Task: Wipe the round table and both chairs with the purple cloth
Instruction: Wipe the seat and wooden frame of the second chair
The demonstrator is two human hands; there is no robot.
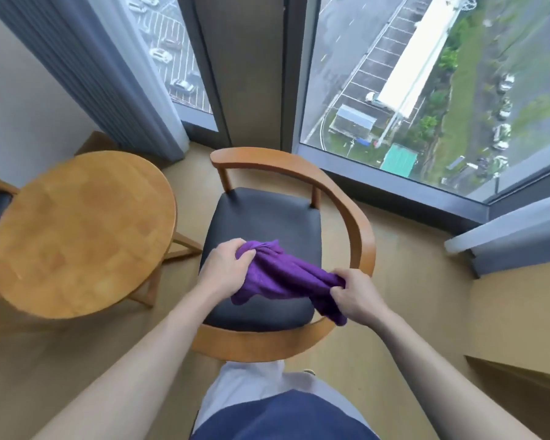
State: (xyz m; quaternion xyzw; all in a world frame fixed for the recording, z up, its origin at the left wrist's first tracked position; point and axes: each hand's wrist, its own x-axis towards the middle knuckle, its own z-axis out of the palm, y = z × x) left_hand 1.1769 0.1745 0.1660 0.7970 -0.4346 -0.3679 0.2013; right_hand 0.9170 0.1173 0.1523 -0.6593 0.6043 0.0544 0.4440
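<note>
Cloth: the purple cloth is stretched between both hands, over the front half of the chair's black seat.
Long axis: it runs from upper left down to lower right, slanting across the seat.
Left hand: the left hand bunches the upper-left end in curled fingers.
Right hand: the right hand pinches the lower-right end, near the curved armrest.
Slack: a corner hangs below each grip; whether the cloth touches the seat cannot be told.
Nearer surface: the chair lies directly under the cloth; the round table stands well apart to the left.
Likely step: gathering or refolding the cloth before wiping the seat.
</note>
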